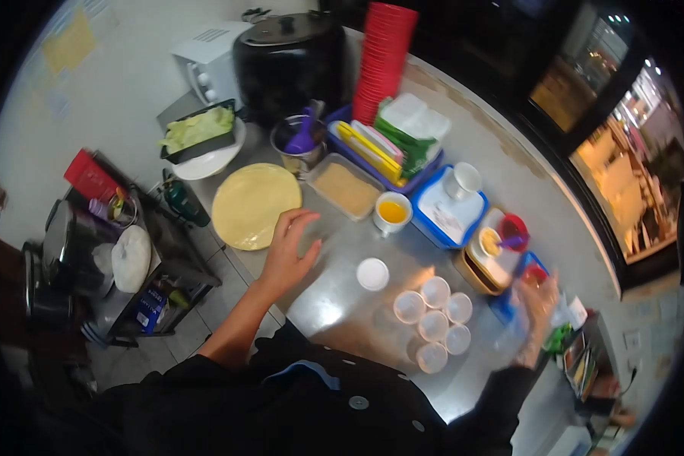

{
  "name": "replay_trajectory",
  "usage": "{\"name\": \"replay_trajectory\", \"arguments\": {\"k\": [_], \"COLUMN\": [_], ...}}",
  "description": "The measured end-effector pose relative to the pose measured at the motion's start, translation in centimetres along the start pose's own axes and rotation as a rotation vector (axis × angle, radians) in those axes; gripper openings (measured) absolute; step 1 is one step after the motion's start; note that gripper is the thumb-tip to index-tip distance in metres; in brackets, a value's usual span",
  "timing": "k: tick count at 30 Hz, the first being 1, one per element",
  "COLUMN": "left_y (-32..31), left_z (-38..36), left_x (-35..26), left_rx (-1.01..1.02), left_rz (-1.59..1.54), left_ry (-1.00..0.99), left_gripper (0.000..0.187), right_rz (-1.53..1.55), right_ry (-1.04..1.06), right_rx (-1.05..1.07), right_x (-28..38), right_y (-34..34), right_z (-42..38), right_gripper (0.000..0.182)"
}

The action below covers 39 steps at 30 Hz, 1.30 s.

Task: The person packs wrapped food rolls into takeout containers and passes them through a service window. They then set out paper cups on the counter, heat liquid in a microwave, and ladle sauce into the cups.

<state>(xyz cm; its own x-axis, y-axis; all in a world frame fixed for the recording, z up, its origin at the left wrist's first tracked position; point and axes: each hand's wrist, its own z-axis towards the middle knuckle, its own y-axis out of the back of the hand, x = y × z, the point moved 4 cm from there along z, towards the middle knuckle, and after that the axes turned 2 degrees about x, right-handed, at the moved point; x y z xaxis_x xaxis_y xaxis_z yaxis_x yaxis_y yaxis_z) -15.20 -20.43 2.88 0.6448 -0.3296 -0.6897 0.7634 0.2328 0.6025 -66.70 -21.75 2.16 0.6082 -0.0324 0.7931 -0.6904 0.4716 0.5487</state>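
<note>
My left hand (pixel 287 254) is raised over the steel counter (pixel 319 292), fingers apart and nothing in them, beside the round yellow board (pixel 256 207). My right hand (pixel 538 304), blurred, is at the right by a blue container (pixel 503 308) and something clear like plastic; what its fingers hold, if anything, is unclear. Between my hands several clear cups (pixel 433 325) stand in a cluster, with a white round lid or cup (pixel 372 274) just left of them. Behind are a white cup of orange-yellow liquid (pixel 393 213) and a clear tub of tan powder (pixel 345 187).
A blue-rimmed tray (pixel 441 220) bears a white cup (pixel 463 181). Further back stand a red cup stack (pixel 384 61), a large black pot (pixel 289 68) and a metal pot with a purple scoop (pixel 302 140). Leafy greens (pixel 197 129) fill a black tray. A side shelf (pixel 182 262) stands left.
</note>
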Motion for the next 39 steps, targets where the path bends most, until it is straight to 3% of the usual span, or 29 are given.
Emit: {"name": "replay_trajectory", "arguments": {"k": [2, 3, 8, 13, 15, 17, 18, 20, 21, 23, 28, 31, 32, 33, 35, 37, 38, 39], "left_y": [3.0, 4.7, 15.4, 27.5, 31.3, 33.6, 34.2, 34.5, 34.3, 33.5, 34.5, 35.9, 35.9, 35.6, 34.6, 32.9, 31.7, 30.5], "left_z": [2.3, 3.8, 10.6, 14.9, 14.9, 13.5, 12.3, 9.9, 8.7, 6.9, 11.1, 16.9, 19.1, 21.3, 25.9, 30.1, 32.2, 33.7], "left_x": [0.9, 1.5, 6.9, 15.8, 19.3, 22.8, 24.7, 28.4, 30.3, 31.0, 31.4, 36.7, 39.2, 42.3, 49.1, 52.9, 55.2, 56.7], "left_rx": [-0.099, -0.165, -0.414, -0.535, -0.536, -0.566, -0.590, -0.609, -0.596, -0.580, -0.517, -0.391, -0.377, -0.357, -0.357, -0.434, -0.396, -0.357], "left_rz": [-0.016, -0.002, 0.102, 0.275, 0.232, 0.249, 0.265, 0.252, 0.238, 0.225, 0.143, -0.099, -0.196, -0.292, -0.300, -0.056, -0.083, -0.114], "left_ry": [-0.049, -0.101, -0.264, -0.177, 0.060, 0.146, 0.225, 0.327, 0.379, 0.459, 0.365, 0.349, 0.415, 0.479, 0.437, 0.178, 0.118, 0.062], "left_gripper": [0.042, 0.039, 0.027, 0.025, 0.033, 0.033, 0.032, 0.032, 0.033, 0.033, 0.034, 0.037, 0.038, 0.040, 0.045, 0.048, 0.050, 0.052], "right_rz": [0.090, 0.407, 0.455, 0.197, 0.193, 0.164, 0.152, -0.263, -0.246, -0.355, -0.535, -0.650, -0.653, -0.638, -0.620, -0.648, -0.653, -0.644], "right_ry": [-0.129, -0.038, -0.100, -0.082, -0.124, -0.152, -0.132, 0.046, 0.020, 0.134, 0.340, 0.695, 0.698, 0.600, 0.491, 0.244, 0.156, 0.192], "right_rx": [0.071, 0.103, 0.080, 0.009, 0.074, 0.159, 0.180, 0.109, 0.181, 0.167, 0.217, 0.118, 0.109, 0.254, 0.378, 0.324, 0.298, 0.286], "right_x": [2.8, -0.7, 10.2, 18.8, 21.2, 22.2, 22.6, 25.0, 28.2, 28.6, 35.2, 39.4, 40.1, 40.6, 42.5, 45.7, 46.9, 48.1], "right_y": [0.0, 0.5, -1.1, -4.9, -7.2, -9.1, -10.1, -12.4, -13.8, -15.1, -19.7, -22.2, -22.7, -23.5, -26.1, -30.2, -32.3, -34.3], "right_z": [-1.1, -0.9, -5.7, -8.3, -9.0, -9.0, -8.9, -8.7, -8.9, -8.8, -9.0, -9.8, -9.6, -9.2, -9.2, -9.1, -8.9, -8.6], "right_gripper": [0.093, 0.092, 0.090, 0.089, 0.089, 0.091, 0.093, 0.095, 0.097, 0.094, 0.091, 0.066, 0.066, 0.068, 0.070, 0.088, 0.096, 0.096]}}
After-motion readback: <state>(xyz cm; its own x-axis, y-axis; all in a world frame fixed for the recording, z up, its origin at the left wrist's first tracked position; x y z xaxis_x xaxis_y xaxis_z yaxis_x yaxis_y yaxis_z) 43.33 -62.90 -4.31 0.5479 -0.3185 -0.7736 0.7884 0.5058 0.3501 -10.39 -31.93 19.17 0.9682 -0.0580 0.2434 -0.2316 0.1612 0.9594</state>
